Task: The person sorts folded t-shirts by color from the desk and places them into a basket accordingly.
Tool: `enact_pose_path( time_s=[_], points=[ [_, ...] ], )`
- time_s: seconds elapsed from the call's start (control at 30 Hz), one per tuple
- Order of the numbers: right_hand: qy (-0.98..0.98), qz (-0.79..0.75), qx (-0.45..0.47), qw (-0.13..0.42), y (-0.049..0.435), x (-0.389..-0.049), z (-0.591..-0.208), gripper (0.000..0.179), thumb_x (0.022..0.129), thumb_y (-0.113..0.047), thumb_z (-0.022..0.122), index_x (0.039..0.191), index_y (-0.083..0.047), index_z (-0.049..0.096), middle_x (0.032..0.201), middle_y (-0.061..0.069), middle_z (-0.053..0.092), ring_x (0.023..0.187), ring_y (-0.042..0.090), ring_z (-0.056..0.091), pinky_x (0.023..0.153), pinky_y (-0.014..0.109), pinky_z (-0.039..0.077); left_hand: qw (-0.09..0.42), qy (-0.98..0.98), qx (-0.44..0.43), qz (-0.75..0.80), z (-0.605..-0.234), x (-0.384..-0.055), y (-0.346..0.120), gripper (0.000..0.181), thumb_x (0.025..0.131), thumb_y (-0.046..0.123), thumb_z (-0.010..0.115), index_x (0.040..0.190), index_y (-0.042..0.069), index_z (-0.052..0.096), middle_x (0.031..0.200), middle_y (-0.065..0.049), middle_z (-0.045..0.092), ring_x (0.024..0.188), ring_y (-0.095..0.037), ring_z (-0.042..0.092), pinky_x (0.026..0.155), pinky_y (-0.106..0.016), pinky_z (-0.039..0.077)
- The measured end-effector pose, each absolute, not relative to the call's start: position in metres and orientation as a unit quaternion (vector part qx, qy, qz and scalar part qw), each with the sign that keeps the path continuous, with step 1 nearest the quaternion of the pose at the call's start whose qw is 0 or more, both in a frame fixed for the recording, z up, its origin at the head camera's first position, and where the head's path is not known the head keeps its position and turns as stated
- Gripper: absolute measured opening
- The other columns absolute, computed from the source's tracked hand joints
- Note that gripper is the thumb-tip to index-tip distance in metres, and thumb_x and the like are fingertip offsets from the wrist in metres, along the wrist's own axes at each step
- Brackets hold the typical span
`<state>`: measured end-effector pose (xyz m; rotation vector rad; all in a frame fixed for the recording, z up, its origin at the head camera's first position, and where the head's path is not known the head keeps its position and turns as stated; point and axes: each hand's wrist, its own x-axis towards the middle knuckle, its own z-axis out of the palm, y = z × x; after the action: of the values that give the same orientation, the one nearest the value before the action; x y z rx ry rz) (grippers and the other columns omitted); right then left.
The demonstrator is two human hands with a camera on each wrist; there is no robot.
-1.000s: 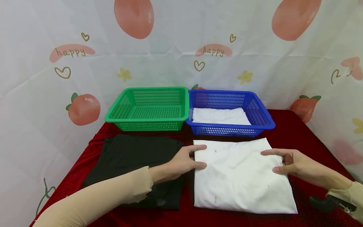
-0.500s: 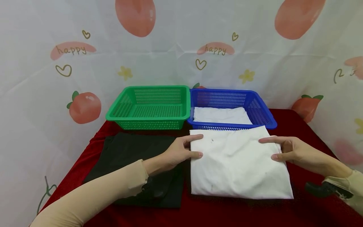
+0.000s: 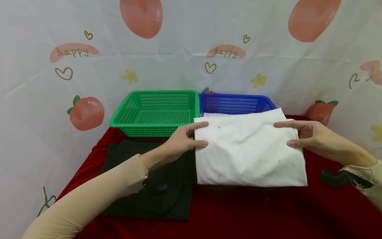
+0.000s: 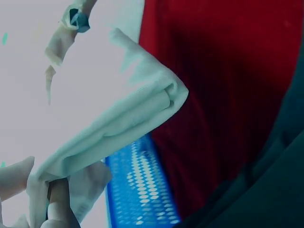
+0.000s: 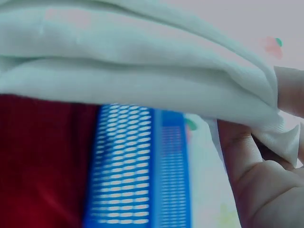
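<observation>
A folded white garment hangs between my two hands, raised in front of the blue basket and covering most of it in the head view. My left hand grips its left edge, thumb and forefinger on the near face, other fingers behind. On the opposite edge, my right hand pinches it the same way. Both wrist views show the stacked fold layers of the garment from the side, the blue basket beyond and below. Another white folded cloth inside the basket peeks over the garment's top edge.
A green basket stands left of the blue one, side by side. Dark folded clothing lies on the red tablecloth under my left forearm. A printed white curtain closes off the back.
The white garment has come up off the red tablecloth and moved away from me toward the blue basket, carried by both hands. The dark clothing and the baskets have stayed put.
</observation>
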<state>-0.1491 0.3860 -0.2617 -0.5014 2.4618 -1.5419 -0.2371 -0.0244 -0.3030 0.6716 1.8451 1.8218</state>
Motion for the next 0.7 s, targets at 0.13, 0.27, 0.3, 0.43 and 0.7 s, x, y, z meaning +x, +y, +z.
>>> enact_pose_path(
  time_s=[0.13,0.27,0.3,0.43,0.7],
  points=[
    [0.813,-0.551,-0.171,0.082,0.386,-0.160,-0.246,0.057,0.094,0.013,0.055,0.147,-0.002,0.042,0.063,-0.001,0.019,0.065,0.021,0.035,0.073,0.028,0.044,0.223,0.654,0.247,0.679,-0.287,-0.247,-0.024,0.063,0.088,-0.001,0.072,0.146,0.014,0.049,0.139,-0.009,0.048,0.108,-0.028,0.060,0.085,-0.040,0.053],
    [0.766,-0.620,-0.152,0.074,0.381,-0.172,-0.231,0.058,0.094,0.016,0.053,0.148,0.000,0.041,0.061,0.003,0.040,0.070,0.017,0.046,0.073,0.025,0.047,0.198,0.646,0.243,0.696,-0.270,-0.262,-0.023,0.065,0.088,-0.004,0.070,0.147,0.013,0.047,0.143,-0.005,0.045,0.108,-0.026,0.060,0.084,-0.039,0.054],
    [0.755,-0.636,-0.145,0.073,0.380,-0.176,-0.228,0.057,0.094,0.016,0.052,0.148,0.000,0.041,0.063,0.005,0.046,0.072,0.017,0.049,0.072,0.024,0.048,0.191,0.643,0.240,0.702,-0.266,-0.267,-0.022,0.066,0.088,-0.005,0.070,0.147,0.013,0.046,0.144,-0.004,0.045,0.107,-0.026,0.060,0.084,-0.038,0.054],
    [0.713,-0.686,-0.129,0.067,0.377,-0.194,-0.221,0.057,0.094,0.017,0.052,0.147,-0.002,0.044,0.071,0.008,0.056,0.075,0.016,0.053,0.069,0.022,0.049,0.178,0.618,0.231,0.730,-0.256,-0.287,-0.018,0.068,0.088,-0.008,0.068,0.148,0.011,0.043,0.146,-0.002,0.042,0.107,-0.027,0.060,0.086,-0.040,0.053],
    [0.656,-0.718,-0.211,0.104,0.389,-0.237,-0.223,0.068,0.090,0.028,0.041,0.152,0.002,0.030,0.090,0.008,0.055,0.086,0.018,0.055,0.077,0.025,0.052,0.134,0.650,0.223,0.714,-0.251,-0.329,0.001,0.070,0.088,-0.007,0.069,0.149,0.016,0.044,0.152,0.000,0.034,0.106,-0.028,0.061,0.083,-0.041,0.054]
  ],
)
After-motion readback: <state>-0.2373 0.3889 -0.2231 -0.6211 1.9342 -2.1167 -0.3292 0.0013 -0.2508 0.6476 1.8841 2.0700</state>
